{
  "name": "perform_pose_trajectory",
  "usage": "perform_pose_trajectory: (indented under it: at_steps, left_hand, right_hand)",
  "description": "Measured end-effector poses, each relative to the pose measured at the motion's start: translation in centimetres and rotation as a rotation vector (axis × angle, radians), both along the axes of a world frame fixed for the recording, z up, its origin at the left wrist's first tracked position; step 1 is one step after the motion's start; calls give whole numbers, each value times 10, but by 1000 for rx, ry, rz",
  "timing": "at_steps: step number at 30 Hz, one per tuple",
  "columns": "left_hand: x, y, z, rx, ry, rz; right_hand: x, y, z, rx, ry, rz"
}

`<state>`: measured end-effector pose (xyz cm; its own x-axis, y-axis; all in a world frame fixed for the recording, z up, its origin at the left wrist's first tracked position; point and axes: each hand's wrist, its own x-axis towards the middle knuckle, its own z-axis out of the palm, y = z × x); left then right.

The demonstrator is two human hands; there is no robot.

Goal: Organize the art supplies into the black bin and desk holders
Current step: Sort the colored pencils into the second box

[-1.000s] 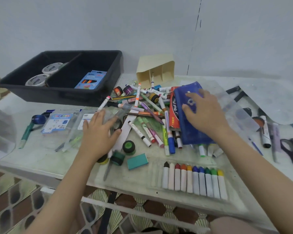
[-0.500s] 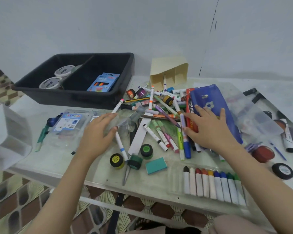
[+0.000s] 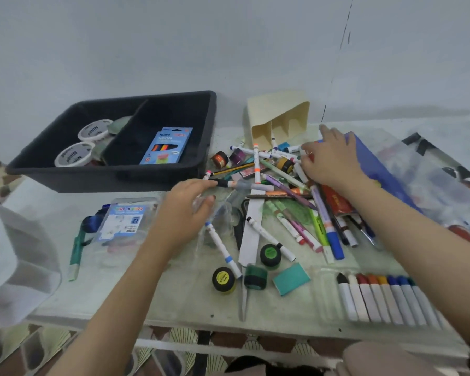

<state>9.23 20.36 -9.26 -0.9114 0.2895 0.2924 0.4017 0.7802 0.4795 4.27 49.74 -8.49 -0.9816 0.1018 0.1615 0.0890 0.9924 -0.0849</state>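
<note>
Step in hand: sorting loose supplies; judged early, since most items remain on the desk (image 3: 174, 299).

Near edge of the desk: a row of capped crayon sticks (image 3: 385, 299) lies in a clear tray at the near right corner. Left of it lie a teal eraser (image 3: 291, 278), a dark green paint pot (image 3: 255, 276) and a yellow paint pot (image 3: 223, 279). All are untouched.

Middle of the desk: the left hand (image 3: 185, 213) rests on a clear plastic container (image 3: 217, 218), fingers curved over its top, thumb on the near side. The grip is loosely closed on the container; whether it is lifted cannot be told. A blue-banded marker (image 3: 223, 248) lies just under and beside this hand. A clear pen pack (image 3: 125, 221) lies to its left.

Right of centre: the marker pile (image 3: 282, 191) is heaped between both hands. The right hand (image 3: 329, 161) lies on the far side of the pile, fingers spread, against a blue pouch (image 3: 377, 169). Its grip is open; nothing is held.

Far edge: the black bin (image 3: 114, 180) stands at the far left corner, holding two white tubs and a blue pencil box (image 3: 166, 146). The beige holder (image 3: 280, 118) lies tipped over behind the pile.

Next move, as judged: close the right grip on a bundle of markers, then set the holder upright to receive them.
</note>
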Motion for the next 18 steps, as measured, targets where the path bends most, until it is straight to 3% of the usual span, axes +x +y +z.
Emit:
perform_pose_trajectory:
  at_steps: [6,13,16,18]
  left_hand:
    - [-27,26,7,-64,70,-188]
    - [-45,42,0,-54,38,-260]
    - [-50,56,-3,-51,29,-312]
    - [-54,71,-3,-64,43,-363]
  right_hand:
    - [-34,-4,-5,185,-58,-141]
    - [-40,-3,-6,260,-13,-113]
    - [-37,3,-11,142,10,-111]
    - [-31,6,-10,-129,132,-128]
